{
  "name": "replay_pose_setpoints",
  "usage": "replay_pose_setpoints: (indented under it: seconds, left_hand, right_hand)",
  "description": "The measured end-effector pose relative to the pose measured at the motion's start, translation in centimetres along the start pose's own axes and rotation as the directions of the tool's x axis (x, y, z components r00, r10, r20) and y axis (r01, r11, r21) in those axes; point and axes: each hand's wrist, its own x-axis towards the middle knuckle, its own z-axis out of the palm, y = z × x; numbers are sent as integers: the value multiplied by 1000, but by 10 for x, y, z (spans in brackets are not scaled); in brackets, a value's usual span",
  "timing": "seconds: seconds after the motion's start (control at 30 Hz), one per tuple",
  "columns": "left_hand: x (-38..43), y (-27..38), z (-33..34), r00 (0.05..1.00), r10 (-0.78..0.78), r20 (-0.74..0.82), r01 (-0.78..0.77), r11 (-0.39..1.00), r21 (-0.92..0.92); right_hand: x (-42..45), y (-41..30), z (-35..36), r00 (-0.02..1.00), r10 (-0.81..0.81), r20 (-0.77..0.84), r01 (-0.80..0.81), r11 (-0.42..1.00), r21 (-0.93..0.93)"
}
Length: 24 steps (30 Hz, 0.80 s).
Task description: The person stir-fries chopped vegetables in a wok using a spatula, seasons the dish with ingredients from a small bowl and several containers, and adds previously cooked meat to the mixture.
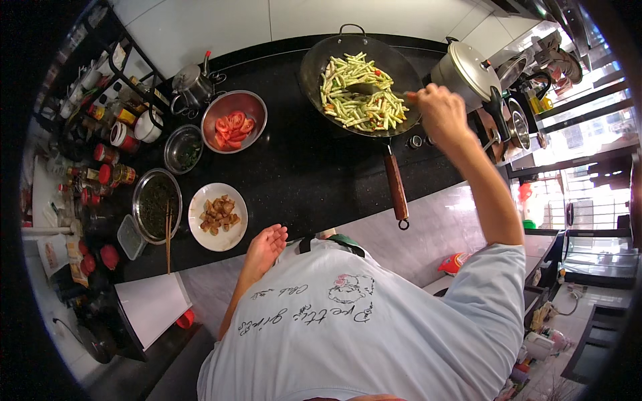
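My right hand (444,113) grips the handle of a spatula (411,95), whose blade is partly buried in cut green beans (346,110). Small red and orange bits lie among the beans. They sit in a dark wok (312,67), its wooden handle (395,185) pointing towards me. Holding nothing, my left hand (267,248) hovers near the counter's front edge by my shirt, fingers extended. Closest to it is a white plate (194,225) of browned chunks (219,214). Beyond that, a metal bowl (258,108) holds tomato slices (233,129).
A pressure cooker (459,70) stands right of the wok. On the left are a metal kettle (188,82), a small bowl with greens (173,145), and a larger bowl (138,210) with chopsticks (169,240) across its rim. Jars and bottles (120,135) crowd the far left.
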Motion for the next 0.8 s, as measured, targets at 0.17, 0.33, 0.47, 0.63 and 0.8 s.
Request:
replay_pose_setpoints:
  seconds: [0.17,0.33,0.47,0.63,0.8]
  left_hand:
    - [2,-1,-2,998,15,-63,-17,999,-41]
    - [9,-1,-10,999,-17,-28,13,990,-142]
    - [8,-1,-10,1000,5,-25,-8,993,-117]
    - [4,3,-8,999,15,-36,-17,997,-69]
    - [6,6,-13,1000,8,-22,-9,998,-66]
  right_hand:
    - [39,51,-89,931,101,352,-99,995,-23]
    - [76,80,-116,821,27,571,0,999,-47]
    - [99,76,-82,553,63,831,-147,989,24]
    - [109,82,-46,649,-17,761,-179,968,174]
    - [115,93,-79,745,54,665,-173,978,115]
